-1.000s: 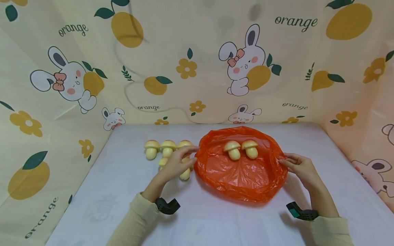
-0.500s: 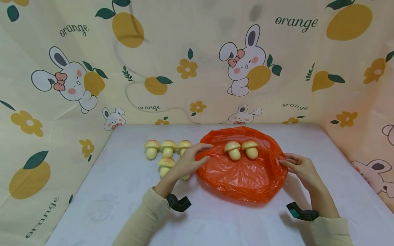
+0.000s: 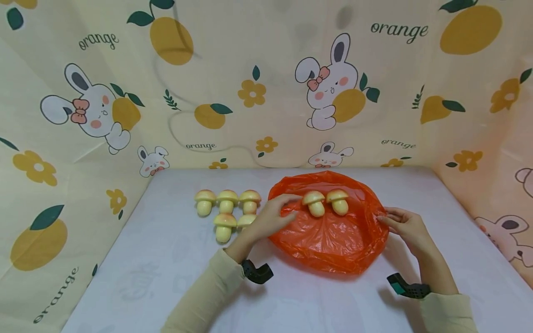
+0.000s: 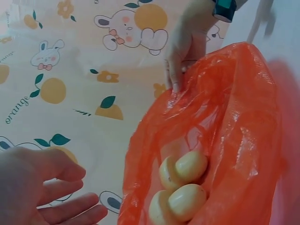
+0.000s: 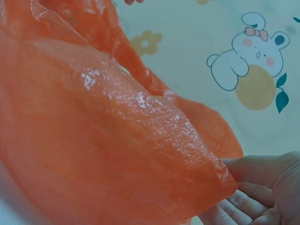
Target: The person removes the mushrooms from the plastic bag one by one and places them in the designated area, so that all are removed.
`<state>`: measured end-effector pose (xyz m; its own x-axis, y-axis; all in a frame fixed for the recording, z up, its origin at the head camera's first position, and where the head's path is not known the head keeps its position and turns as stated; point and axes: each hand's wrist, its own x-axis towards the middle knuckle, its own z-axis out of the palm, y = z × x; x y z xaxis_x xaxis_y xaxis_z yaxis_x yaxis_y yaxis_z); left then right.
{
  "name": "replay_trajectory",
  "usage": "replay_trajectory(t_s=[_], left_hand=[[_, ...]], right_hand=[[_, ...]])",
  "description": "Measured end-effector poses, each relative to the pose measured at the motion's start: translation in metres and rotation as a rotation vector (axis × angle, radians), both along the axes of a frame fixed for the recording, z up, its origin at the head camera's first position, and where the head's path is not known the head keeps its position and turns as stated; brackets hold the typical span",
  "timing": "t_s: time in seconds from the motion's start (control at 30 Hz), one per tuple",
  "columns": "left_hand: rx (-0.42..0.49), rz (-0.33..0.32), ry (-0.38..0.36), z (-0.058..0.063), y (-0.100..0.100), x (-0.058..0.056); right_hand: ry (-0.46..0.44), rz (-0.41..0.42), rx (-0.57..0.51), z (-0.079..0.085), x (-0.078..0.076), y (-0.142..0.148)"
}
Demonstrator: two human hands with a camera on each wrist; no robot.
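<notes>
A red plastic bag (image 3: 329, 245) lies on the table with its mouth spread wide. Two toy mushrooms, a left one (image 3: 313, 204) and a right one (image 3: 338, 202), rest inside it. Over the bag's left side reaches my left hand (image 3: 272, 218), thumb and fingers apart and nothing between them, fingertips close to the left mushroom. In the left wrist view this hand (image 4: 51, 187) is at the lower left, beside the bag's rim. My right hand (image 3: 405, 226) pinches the bag's right rim between thumb and fingers; the right wrist view shows the pinched plastic (image 5: 227, 180).
Several more mushrooms (image 3: 226, 202) stand in two rows on the white table (image 3: 166, 277), left of the bag. One of them (image 3: 245, 221) is partly hidden by my left hand. A patterned cloth (image 3: 258, 55) with rabbits and oranges rises behind and at both sides.
My left hand has moved right, from beside the bag's left rim to over the bag near the left mushroom. The right hand keeps its pinch on the rim.
</notes>
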<state>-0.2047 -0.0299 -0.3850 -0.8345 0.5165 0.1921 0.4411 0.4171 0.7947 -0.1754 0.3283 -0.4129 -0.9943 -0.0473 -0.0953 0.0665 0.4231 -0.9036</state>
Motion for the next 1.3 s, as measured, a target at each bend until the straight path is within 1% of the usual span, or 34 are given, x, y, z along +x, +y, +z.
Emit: replay_trajectory(t_s=[0.07, 0.27, 0.37, 0.47, 0.57, 0.63, 0.8, 0.87, 0.93, 1.0, 1.1, 1.17, 1.3], left_hand=[[-0.006, 0.004, -0.001, -0.001, 0.004, -0.002], [-0.029, 0.006, -0.04, -0.007, 0.016, -0.008], [-0.04, 0.004, -0.039, -0.013, 0.023, -0.012], [-0.039, 0.016, -0.019, -0.019, 0.03, -0.016], [-0.031, 0.052, -0.015, -0.022, 0.036, -0.018], [-0.02, 0.084, -0.038, -0.022, 0.04, -0.019], [0.006, 0.194, -0.11, -0.021, 0.055, -0.022], [0.005, 0.229, -0.127, -0.022, 0.061, -0.023], [-0.003, 0.245, -0.158, -0.022, 0.067, -0.023], [-0.03, 0.24, -0.165, -0.022, 0.072, -0.023], [-0.092, 0.226, -0.137, -0.024, 0.079, -0.024], [-0.132, 0.223, -0.095, -0.025, 0.083, -0.026], [-0.179, 0.251, -0.022, -0.029, 0.09, -0.029]], right_hand=[[0.003, 0.0, 0.0, 0.0, 0.0, 0.0], [-0.001, -0.001, 0.003, 0.0, 0.0, 0.0], [0.003, 0.002, -0.005, 0.0, 0.001, 0.0], [0.015, 0.007, -0.015, 0.0, 0.001, 0.0], [0.024, 0.013, -0.026, -0.001, 0.001, 0.0], [0.024, 0.013, -0.026, -0.001, 0.001, 0.0], [0.007, 0.0, 0.004, 0.0, 0.001, 0.0], [0.007, -0.001, 0.006, 0.001, 0.001, 0.0], [0.015, 0.001, -0.003, 0.0, 0.001, 0.001], [0.021, 0.006, -0.015, 0.0, 0.001, 0.001], [0.022, 0.008, -0.026, 0.0, 0.001, 0.001], [0.02, 0.011, -0.029, -0.001, 0.0, 0.001], [0.013, 0.005, -0.021, -0.001, 0.0, 0.001]])
